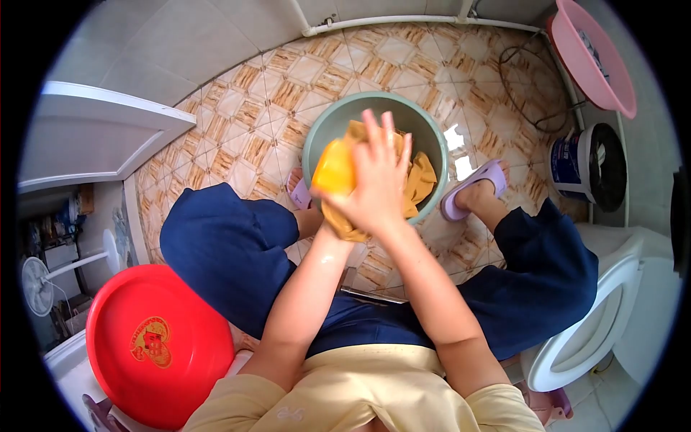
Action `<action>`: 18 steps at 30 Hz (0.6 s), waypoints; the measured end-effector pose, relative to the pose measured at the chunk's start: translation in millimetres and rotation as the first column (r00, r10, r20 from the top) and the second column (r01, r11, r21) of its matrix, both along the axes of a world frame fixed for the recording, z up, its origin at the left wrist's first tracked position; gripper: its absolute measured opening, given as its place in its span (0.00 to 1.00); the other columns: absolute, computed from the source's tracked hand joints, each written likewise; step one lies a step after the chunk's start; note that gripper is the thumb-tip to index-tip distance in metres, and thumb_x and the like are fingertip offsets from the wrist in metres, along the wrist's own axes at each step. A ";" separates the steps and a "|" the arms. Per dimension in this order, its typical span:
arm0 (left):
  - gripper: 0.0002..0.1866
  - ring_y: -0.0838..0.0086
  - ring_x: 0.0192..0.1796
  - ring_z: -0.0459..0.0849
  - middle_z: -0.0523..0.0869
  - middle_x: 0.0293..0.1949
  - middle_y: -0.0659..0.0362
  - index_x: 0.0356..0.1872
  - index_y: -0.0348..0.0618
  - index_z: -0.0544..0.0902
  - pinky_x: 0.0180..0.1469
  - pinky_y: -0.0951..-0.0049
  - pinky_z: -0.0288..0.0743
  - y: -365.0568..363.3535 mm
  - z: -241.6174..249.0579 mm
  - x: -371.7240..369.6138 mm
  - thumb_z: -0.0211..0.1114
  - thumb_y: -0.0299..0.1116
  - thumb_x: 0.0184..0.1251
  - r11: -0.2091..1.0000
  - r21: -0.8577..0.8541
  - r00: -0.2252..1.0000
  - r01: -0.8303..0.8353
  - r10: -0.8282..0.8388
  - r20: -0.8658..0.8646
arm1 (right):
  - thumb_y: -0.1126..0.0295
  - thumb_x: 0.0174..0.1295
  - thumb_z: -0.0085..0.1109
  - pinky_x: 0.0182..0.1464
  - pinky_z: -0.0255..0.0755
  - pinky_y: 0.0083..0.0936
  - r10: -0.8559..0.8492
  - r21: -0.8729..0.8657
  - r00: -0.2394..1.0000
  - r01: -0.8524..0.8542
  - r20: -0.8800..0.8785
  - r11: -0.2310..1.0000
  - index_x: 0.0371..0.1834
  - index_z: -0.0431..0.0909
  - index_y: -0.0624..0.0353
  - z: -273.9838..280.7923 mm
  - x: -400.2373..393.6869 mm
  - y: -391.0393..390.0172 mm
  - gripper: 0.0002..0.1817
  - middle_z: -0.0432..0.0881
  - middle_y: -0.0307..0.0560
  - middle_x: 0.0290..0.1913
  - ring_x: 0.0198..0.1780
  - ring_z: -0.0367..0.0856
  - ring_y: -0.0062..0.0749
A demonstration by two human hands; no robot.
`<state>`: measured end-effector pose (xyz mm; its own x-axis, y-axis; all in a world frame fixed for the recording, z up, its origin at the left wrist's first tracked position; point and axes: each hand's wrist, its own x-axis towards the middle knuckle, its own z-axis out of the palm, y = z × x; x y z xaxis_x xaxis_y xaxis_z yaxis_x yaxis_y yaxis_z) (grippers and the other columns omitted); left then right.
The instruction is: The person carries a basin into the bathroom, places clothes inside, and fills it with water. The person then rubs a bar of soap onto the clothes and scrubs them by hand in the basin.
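Observation:
A wet-looking mustard cloth (pixel 344 225) is bunched up over a grey-green basin (pixel 314 138), and part of the cloth hangs inside it. My left hand is hidden under the cloth, with only the wrist showing; the cloth rests over it, held up. My right hand (pixel 378 176) is above, its thumb and fingers round a bright yellow block (pixel 335 165), pressed against the cloth. The fingers are slightly blurred, and what the block is cannot be made out, perhaps soap. More mustard cloth (pixel 420 180) lies at the basin's right side.
A red basin (pixel 209 338) leans at the lower left, and a white toilet (pixel 576 353) stands at the right. A pink basin (pixel 615 90), a dark-and-white bucket (pixel 572 169) and a hose (pixel 504 79) are at the upper right. An open door (pixel 108 137) is on the left.

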<state>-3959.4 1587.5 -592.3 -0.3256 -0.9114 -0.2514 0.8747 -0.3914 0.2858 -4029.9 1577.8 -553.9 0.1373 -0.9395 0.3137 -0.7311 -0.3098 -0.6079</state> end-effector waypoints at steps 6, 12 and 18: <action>0.24 0.64 0.62 0.72 0.72 0.61 0.53 0.65 0.46 0.65 0.65 0.61 0.65 -1.5 21.6 -1.7 0.42 0.46 0.75 0.993 0.074 0.975 -0.087 0.100 -0.197 | 0.48 0.39 0.72 0.71 0.49 0.48 0.041 0.097 0.983 -0.059 0.177 0.994 0.53 0.69 0.68 -9.2 -0.2 6.4 0.43 0.63 0.65 0.66 0.70 0.56 0.59; 0.25 0.63 0.65 0.67 0.69 0.64 0.53 0.67 0.46 0.62 0.68 0.61 0.60 5.9 9.3 6.7 0.41 0.47 0.75 1.000 -0.011 0.947 -0.016 0.012 -0.320 | 0.46 0.47 0.66 0.71 0.46 0.48 0.016 -0.069 0.999 -0.020 -0.048 0.997 0.55 0.66 0.68 -20.2 16.7 -10.8 0.41 0.68 0.61 0.62 0.68 0.62 0.49; 0.25 0.61 0.66 0.67 0.65 0.67 0.52 0.68 0.43 0.59 0.67 0.59 0.63 8.8 0.9 13.7 0.44 0.41 0.75 0.977 -0.210 0.981 -0.044 0.082 0.174 | 0.47 0.48 0.64 0.59 0.65 0.43 -0.409 0.556 0.866 0.197 0.287 0.808 0.46 0.71 0.63 -1.7 -32.0 -69.8 0.32 0.78 0.60 0.49 0.55 0.74 0.50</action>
<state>-3945.7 1596.3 -591.4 -0.2321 -0.9668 -0.1068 0.8223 -0.2537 0.5094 -4061.9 1508.1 -555.7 -0.2100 -0.9482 -0.2383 -0.4149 0.3071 -0.8565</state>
